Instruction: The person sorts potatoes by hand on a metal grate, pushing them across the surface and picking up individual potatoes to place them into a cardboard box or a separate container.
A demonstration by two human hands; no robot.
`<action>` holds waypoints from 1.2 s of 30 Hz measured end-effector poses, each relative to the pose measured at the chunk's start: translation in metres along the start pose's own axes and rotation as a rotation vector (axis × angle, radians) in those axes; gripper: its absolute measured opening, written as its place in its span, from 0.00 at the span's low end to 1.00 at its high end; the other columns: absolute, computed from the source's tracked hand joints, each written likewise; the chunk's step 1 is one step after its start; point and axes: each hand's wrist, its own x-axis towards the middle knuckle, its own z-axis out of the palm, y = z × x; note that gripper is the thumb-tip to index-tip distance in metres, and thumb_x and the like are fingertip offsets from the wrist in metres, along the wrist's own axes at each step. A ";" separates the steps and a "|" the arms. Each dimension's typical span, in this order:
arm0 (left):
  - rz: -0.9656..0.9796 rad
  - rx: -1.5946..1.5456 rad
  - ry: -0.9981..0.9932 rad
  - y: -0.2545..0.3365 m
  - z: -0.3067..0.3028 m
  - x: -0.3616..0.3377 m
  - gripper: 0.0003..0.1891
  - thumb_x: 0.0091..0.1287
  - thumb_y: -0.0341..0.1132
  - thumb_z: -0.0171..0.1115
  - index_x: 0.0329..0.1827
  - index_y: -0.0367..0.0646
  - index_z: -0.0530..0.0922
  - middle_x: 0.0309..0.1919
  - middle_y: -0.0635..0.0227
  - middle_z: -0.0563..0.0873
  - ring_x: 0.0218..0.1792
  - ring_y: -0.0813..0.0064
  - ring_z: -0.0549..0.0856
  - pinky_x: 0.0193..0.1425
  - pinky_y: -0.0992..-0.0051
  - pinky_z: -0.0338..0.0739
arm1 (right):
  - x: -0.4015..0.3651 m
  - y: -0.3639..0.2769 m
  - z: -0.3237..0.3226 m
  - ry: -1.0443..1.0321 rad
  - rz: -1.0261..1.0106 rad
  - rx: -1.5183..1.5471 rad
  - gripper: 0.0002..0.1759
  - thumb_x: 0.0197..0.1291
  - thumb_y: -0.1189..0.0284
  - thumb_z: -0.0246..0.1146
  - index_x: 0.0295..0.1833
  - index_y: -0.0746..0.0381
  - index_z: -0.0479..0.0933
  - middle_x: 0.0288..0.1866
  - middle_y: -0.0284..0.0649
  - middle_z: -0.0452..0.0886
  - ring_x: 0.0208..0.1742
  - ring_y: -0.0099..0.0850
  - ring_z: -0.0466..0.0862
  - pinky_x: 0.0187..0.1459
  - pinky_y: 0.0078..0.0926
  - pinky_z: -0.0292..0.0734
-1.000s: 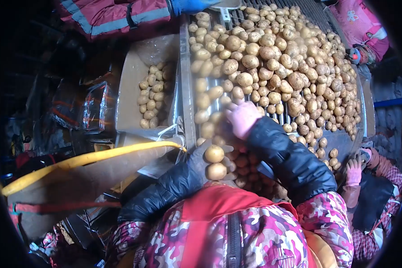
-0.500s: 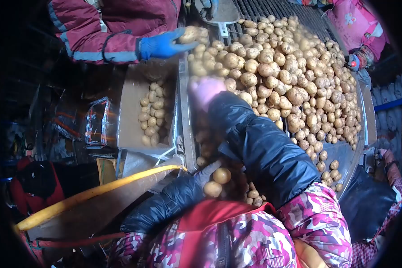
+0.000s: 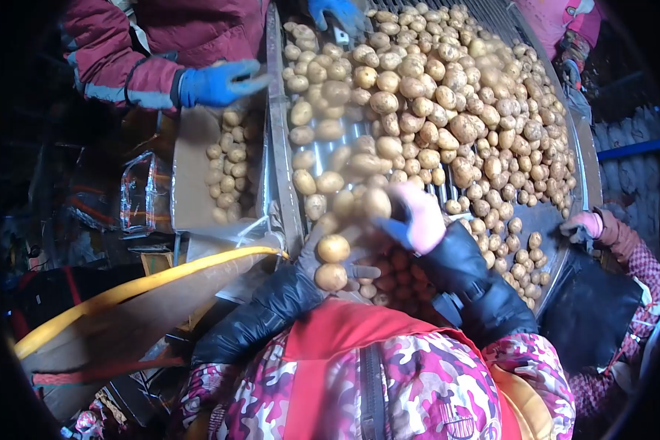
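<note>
My left hand point(image 3: 314, 253), in a grey glove, is low by the near left corner of the sorting table, fingers curled round two potatoes point(image 3: 333, 248) in front of my chest. Just right of it is my right hand point(image 3: 422, 218) in a pink and blue glove, somewhat blurred. A potato point(image 3: 375, 202) lies against its fingers, its grip partly smeared by motion. Below both hands, more potatoes point(image 3: 400, 275) sit in shadow close to my jacket. The large potato heap point(image 3: 462, 110) spreads over the slatted table beyond my hands.
A cardboard box point(image 3: 191, 172) holding potatoes stands left of the table's metal edge point(image 3: 277, 125). Over it reaches a co-worker's blue glove point(image 3: 224, 83). Other people's gloved hands are at the far side and right edge. A yellow hose point(image 3: 147, 282) runs at lower left.
My right hand has come back from the table's left side toward my body, now beside my left hand. The co-worker's blue glove has let go of its potatoes and moved left over the box.
</note>
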 end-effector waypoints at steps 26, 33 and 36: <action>-0.005 0.173 -0.041 -0.016 -0.027 -0.005 0.37 0.85 0.60 0.45 0.78 0.32 0.66 0.64 0.45 0.83 0.58 0.41 0.88 0.50 0.54 0.91 | 0.185 -0.011 0.036 -0.052 -0.176 -0.523 0.26 0.65 0.54 0.73 0.56 0.65 0.84 0.50 0.55 0.89 0.55 0.48 0.90 0.56 0.44 0.84; -0.310 -0.137 0.042 -0.013 -0.022 0.005 0.50 0.77 0.76 0.37 0.80 0.36 0.65 0.70 0.45 0.79 0.59 0.33 0.86 0.47 0.50 0.89 | 0.165 0.011 0.026 -0.100 -0.082 -0.273 0.33 0.63 0.51 0.73 0.65 0.63 0.82 0.56 0.55 0.89 0.57 0.47 0.90 0.59 0.43 0.84; -0.183 -0.110 -0.005 -0.012 -0.015 0.004 0.50 0.74 0.75 0.43 0.80 0.36 0.64 0.72 0.45 0.78 0.61 0.35 0.85 0.54 0.46 0.87 | 0.090 0.029 -0.004 -0.207 0.183 0.601 0.29 0.68 0.52 0.70 0.66 0.59 0.82 0.57 0.45 0.89 0.56 0.38 0.89 0.56 0.41 0.83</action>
